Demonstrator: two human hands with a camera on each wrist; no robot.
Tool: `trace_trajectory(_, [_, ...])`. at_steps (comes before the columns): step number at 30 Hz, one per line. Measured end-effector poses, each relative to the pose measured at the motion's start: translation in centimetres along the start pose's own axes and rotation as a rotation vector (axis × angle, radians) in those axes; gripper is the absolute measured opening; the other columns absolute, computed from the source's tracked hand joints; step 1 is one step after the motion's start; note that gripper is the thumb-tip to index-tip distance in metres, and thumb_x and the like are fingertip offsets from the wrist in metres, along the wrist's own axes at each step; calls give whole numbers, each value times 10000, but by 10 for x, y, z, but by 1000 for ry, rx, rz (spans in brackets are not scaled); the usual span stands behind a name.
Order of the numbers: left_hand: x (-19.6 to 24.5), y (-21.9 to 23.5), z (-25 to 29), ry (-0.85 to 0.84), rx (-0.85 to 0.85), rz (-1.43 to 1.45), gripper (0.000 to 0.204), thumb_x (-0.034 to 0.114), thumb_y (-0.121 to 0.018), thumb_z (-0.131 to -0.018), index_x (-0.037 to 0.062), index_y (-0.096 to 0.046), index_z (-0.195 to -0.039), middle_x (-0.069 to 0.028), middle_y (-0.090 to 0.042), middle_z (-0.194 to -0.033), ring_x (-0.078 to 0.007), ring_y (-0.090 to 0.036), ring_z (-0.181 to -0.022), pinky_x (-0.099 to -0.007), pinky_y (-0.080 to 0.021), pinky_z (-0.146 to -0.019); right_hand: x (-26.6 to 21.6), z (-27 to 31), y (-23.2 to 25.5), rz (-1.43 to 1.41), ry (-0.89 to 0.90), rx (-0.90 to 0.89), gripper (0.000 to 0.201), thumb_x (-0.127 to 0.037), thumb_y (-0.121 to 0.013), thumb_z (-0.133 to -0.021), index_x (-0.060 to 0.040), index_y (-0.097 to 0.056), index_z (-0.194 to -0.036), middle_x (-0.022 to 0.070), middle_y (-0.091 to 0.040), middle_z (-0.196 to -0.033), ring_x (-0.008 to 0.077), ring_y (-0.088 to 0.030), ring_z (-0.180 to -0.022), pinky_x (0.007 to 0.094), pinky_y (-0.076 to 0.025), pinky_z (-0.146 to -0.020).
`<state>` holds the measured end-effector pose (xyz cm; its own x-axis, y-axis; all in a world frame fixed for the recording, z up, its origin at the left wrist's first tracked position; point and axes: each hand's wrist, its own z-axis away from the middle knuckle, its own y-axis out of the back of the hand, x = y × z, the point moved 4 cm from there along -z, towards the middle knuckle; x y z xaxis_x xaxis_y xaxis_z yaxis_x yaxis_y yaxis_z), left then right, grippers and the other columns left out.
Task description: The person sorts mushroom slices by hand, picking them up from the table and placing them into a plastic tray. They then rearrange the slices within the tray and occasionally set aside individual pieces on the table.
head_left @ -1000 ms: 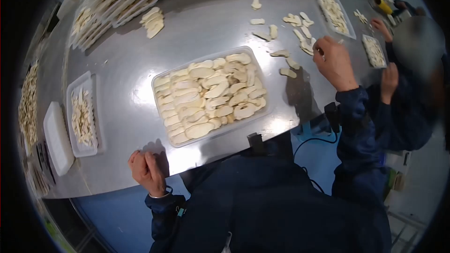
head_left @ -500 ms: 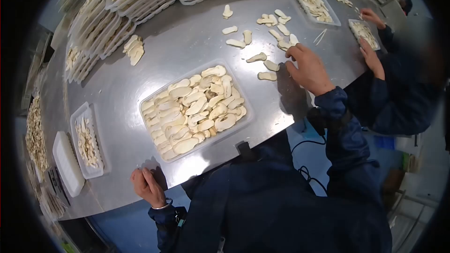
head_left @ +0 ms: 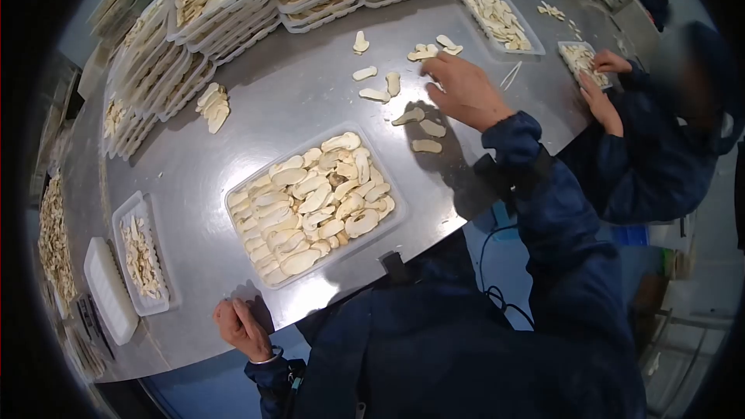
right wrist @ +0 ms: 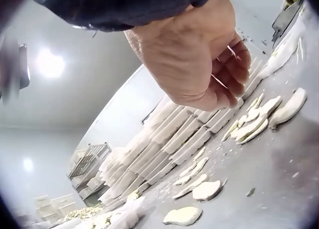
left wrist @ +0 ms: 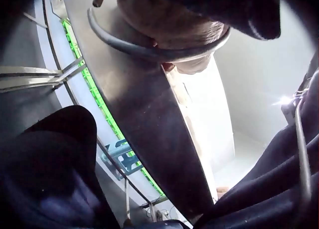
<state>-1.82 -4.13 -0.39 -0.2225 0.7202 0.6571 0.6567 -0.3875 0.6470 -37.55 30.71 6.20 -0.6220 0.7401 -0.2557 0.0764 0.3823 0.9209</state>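
Note:
My right hand (head_left: 466,91) hovers over loose pale mushroom slices (head_left: 426,147) on the steel table, fingers bent and spread, hiding some of them. In the right wrist view, the loosely curled fingers of the right hand (right wrist: 199,59) show nothing between them, above slices (right wrist: 207,190) lying on the metal. A clear plastic tray (head_left: 397,216), filled with overlapping mushroom slices in rows, sits in front of me. At the table's near edge rests my left hand (head_left: 242,330), loosely curled with nothing held. Its wrist band (left wrist: 149,52) shows in the left wrist view, the fingers mostly hidden.
Stacked trays (head_left: 233,39) of slices line the back. A small heap of slices (head_left: 213,107) lies before them. At left are a tray of small pieces (head_left: 164,283) and a white lid-like tray (head_left: 109,295). Another person (head_left: 644,163) works at right beside a small tray (head_left: 565,48).
My right hand has moved forward and left, over the farther loose slices. The head view has turned, shifting the table in the picture. The left hand stays at the table edge.

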Motion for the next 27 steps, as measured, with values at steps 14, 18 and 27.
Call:
trace_trajectory(14, [0, 1, 0, -35, -16, -22, 258, 60, -513, -963, -10, -511, -715, -110, -480, -628, -286, -437, -659, -435, -420, -944, 3, -26, -41, 8, 53, -222, 194, -58, -532, -816, -51, -655, -966, 139, -611, -937, 338, -598, -946, 419, -489, -821])
trace_trajectory(18, [0, 1, -1, -50, -7, -38, 262, 66, -515, -963, -10, -519, -712, -106, -478, -630, -280, -447, -658, -434, -422, -932, 7, -27, -36, -26, -58, -150, 169, -97, -558, -806, -27, -636, -939, 152, -616, -950, 351, -606, -931, 429, -490, -812])
trace_trajectory(27, [-1, 1, -2, -83, -7, -23, 263, 66, -523, -962, -5, -515, -709, -91, -468, -623, -261, -434, -619, -414, -426, -897, 15, -24, -48, 27, -186, -147, 186, -139, -587, -802, 1, -592, -925, 183, -617, -930, 390, -608, -916, 454, -482, -788])
